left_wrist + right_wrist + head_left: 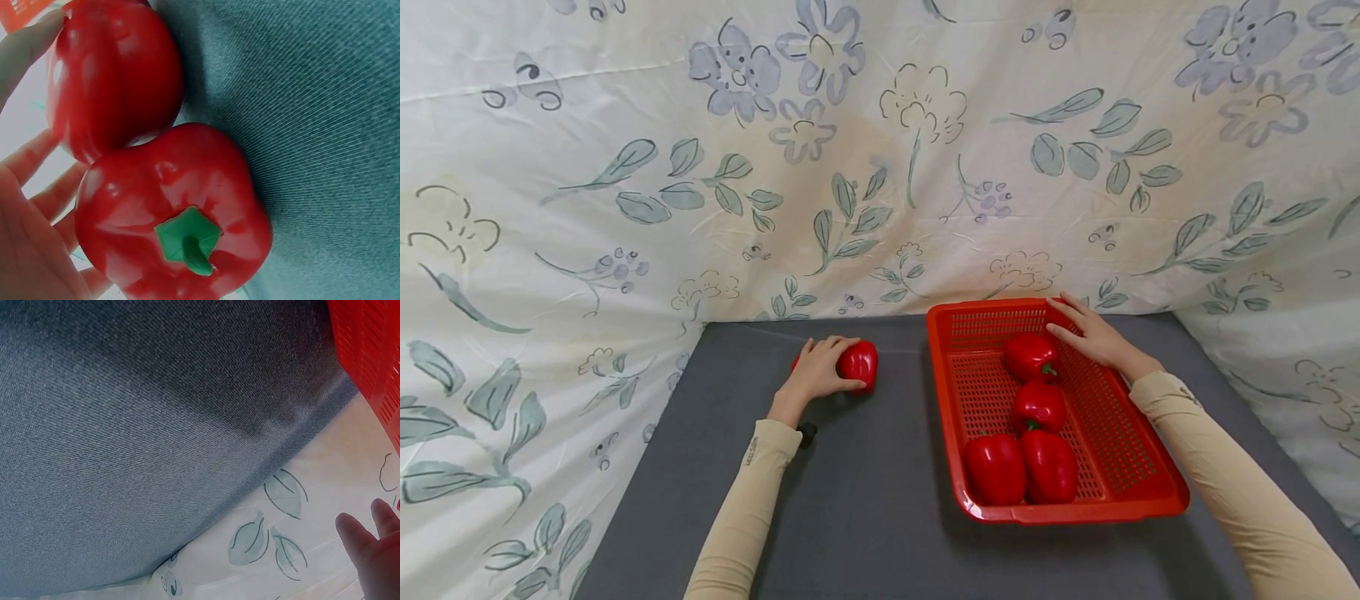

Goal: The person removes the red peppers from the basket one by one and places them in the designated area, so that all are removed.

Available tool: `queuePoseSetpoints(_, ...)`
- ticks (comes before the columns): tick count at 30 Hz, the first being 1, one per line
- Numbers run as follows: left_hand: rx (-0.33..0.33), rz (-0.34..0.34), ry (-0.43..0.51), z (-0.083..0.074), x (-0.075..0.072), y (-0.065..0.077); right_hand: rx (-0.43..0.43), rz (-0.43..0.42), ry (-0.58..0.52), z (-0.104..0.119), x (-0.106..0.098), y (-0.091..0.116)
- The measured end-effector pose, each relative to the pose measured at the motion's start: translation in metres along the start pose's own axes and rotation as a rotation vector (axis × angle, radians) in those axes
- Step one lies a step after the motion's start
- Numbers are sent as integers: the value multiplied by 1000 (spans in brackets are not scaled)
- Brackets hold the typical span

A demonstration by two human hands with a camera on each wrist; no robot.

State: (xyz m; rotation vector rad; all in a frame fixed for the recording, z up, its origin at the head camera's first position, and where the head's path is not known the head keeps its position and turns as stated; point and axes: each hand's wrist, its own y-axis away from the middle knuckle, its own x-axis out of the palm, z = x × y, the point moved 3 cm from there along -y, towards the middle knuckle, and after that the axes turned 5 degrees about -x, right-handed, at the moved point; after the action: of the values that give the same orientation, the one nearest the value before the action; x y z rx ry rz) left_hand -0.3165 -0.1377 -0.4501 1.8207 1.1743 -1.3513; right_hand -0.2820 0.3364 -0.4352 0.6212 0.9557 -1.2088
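My left hand (816,368) has its thumb and fingers around a red bell pepper (859,367) on the dark table. In the left wrist view, the thumb touches this pepper (115,78). A second red bell pepper (181,187), with a green stem, lies against it beside the palm; in the head view my hand mostly hides it. My right hand (1093,335) rests at the far right of a red plastic basket (955,417), fingers extended over its rim. Several red bell peppers (1037,406) lie inside the basket.
The dark cloth-covered table (865,500) stretches between the left arm and the basket. Behind it and at both sides hangs a white floral curtain (850,167). The basket's slotted outer wall (372,356) rises at the right wrist view's edge.
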Motion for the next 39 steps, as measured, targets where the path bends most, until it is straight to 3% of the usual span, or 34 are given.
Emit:
queuePoseSetpoints(14, 10, 31, -33, -6, -11, -11, 1, -8, 4, -2, 1, -2)
queuePoseSetpoints(21, 53, 33, -39, -17, -16, -19, 6, -6, 7, -2, 1, -2)
queuePoseSetpoints(28, 108, 26, -27, -33, -21, -27, 15, -3, 9, -1, 2, 0)
queuePoseSetpoints(39, 204, 11, -30, -71, -28, -40, 18, -9, 13, 5, 3, 5)
